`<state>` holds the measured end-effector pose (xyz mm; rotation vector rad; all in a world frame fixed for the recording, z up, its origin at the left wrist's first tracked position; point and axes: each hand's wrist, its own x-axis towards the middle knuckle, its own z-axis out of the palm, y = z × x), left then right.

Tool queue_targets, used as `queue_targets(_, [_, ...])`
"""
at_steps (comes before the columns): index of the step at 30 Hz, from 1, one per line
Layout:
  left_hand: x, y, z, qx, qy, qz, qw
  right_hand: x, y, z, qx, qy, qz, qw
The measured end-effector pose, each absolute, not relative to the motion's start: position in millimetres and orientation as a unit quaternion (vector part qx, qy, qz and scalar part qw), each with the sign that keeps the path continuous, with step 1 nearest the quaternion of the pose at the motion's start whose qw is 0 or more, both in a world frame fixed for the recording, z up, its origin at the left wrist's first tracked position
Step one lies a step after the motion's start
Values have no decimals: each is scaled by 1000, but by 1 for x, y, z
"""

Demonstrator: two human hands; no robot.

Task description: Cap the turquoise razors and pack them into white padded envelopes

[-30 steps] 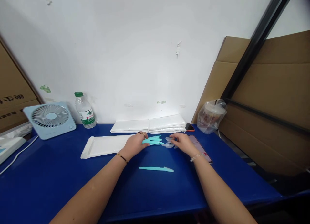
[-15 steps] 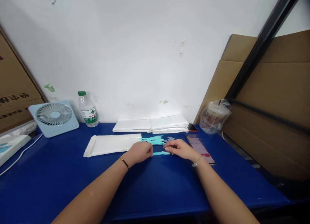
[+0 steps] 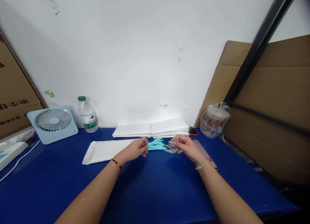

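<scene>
Several teal eyebrow razors (image 3: 157,144) lie fanned out in a bunch on the blue table. My left hand (image 3: 140,147) is closed at their left ends, its fingertips pinched on a razor's handle; which one is partly hidden. Thumb and forefinger of my right hand (image 3: 182,145) pinch a small clear blade cap (image 3: 170,142) just right of the bunch. Beneath that hand, more clear caps (image 3: 172,151) are scattered on the table. A white padded packet (image 3: 104,150) lies flat to the left, partly behind my left hand.
Stacked white packets (image 3: 132,129) lie along the wall, beside an orange-edged phone (image 3: 193,131). Another phone (image 3: 204,153) lies under my right wrist. A bagged drink cup (image 3: 215,120) stands right; a water bottle (image 3: 88,115) and blue fan (image 3: 53,124) stand left on the table (image 3: 150,191).
The single razor held between my hands has left the front spot. My left hand moved slightly left to the bunch; my right hand moved right, with a clear cap in its fingers.
</scene>
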<state>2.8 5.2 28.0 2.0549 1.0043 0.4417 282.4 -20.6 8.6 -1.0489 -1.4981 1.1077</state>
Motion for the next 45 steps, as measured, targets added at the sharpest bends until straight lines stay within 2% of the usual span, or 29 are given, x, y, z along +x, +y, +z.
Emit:
queue_targets(6, [17,2,22,835,402,188,326,272,-18,0,-417,-532,550,491])
queue_targets(12, [18,4,20,843,411,205,279,273,-20,5,-419,-552,507,513])
queue_targets(20, [21,6,17,859,432,179,209,270,-17,-2,-421,-578,492,496])
queue_targets(33, [20,3,20,867,412,178,216,266,-20,-1,-417,-605,484,475])
queue_targets(42, [27,-8,20,870,380,185,256,258,-25,-5,-395,-643,517,404])
queue_targets(45, [30,-13,18,862,386,124,304,266,-25,0,-421,-690,463,363])
